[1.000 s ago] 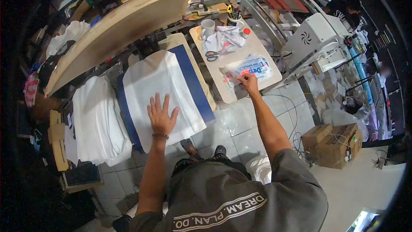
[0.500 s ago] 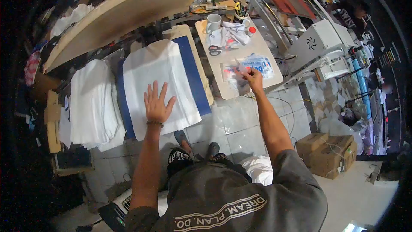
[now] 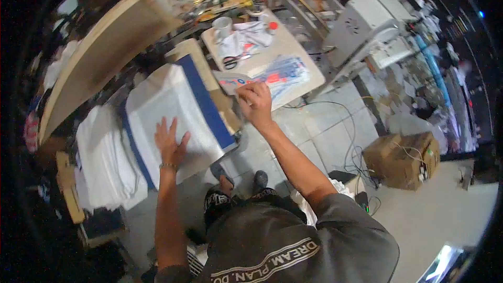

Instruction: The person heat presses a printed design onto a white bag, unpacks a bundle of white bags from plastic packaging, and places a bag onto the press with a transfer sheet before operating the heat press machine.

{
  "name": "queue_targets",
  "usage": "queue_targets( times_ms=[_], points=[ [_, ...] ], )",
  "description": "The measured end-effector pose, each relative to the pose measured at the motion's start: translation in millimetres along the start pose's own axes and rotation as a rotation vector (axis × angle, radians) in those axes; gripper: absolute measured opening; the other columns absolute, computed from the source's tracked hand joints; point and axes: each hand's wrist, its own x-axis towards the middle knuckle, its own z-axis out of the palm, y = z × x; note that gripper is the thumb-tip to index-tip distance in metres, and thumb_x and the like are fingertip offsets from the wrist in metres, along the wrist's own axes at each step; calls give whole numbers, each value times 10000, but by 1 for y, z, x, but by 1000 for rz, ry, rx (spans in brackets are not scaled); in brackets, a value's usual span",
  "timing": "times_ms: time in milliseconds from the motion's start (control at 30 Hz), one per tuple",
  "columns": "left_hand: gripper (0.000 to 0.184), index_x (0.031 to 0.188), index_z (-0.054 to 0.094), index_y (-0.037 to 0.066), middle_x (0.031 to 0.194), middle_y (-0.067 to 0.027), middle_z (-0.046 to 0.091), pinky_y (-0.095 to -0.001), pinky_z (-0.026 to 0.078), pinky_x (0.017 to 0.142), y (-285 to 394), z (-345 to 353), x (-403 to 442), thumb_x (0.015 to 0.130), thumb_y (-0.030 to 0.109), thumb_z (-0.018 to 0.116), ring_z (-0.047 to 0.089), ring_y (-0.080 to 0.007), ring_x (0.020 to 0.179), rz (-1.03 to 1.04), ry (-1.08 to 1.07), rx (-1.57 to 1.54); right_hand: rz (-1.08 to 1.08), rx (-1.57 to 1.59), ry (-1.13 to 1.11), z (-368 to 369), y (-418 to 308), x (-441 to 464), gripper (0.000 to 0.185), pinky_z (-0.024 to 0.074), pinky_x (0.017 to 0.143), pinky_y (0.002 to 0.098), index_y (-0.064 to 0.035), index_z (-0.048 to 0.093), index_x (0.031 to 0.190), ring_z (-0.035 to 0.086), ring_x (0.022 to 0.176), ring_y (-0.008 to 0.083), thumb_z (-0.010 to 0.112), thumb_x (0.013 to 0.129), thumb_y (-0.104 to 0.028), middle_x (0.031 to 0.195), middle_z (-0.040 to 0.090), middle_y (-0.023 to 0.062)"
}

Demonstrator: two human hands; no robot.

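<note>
My left hand [image 3: 171,144] lies with fingers spread on a white cloth [image 3: 157,91], which is laid over a blue board [image 3: 208,106]. In my right hand [image 3: 255,102] is a thin printed sheet [image 3: 229,81] with red and blue lettering, pinched at its edge and lifted above the side table [image 3: 293,42]. More blue and red printed sheets [image 3: 285,76] lie on that table, beside the right hand. Left of the board rests a stack of folded white cloths [image 3: 107,160].
Scissors [image 3: 230,63], a white mug [image 3: 222,26], a crumpled rag [image 3: 253,35] and a red-capped container [image 3: 272,27] sit on the side table. A large curved panel [image 3: 99,47] rises behind the cloths. At right stand a white machine [image 3: 361,23] and a cardboard box [image 3: 402,160].
My right hand has lifted the printed sheet off the side table and carried it left towards the blue board. My left hand stays spread on the cloth. The view has turned.
</note>
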Motion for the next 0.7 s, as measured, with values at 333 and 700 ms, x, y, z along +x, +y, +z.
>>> queue_targets(
  times_ms=[333,700],
  points=[
    [573,1366,464,3,868,-82,658,-264,528,693,-82,-11,11,840,-78,675,645,-135,784,-372,196,-1072,-186,314,-565,126,-141,-44,281,452,879,474,-100,728,1032,564,1016,335,739,766,-192,1071,622,117],
    [575,1322,541,32,805,-88,672,-321,546,679,-111,-20,6,797,59,776,657,-173,700,-449,338,-691,-116,-135,-716,161,-138,-45,560,185,1170,627,-131,555,1404,307,1428,469,661,907,-367,1497,437,210]
  ],
)
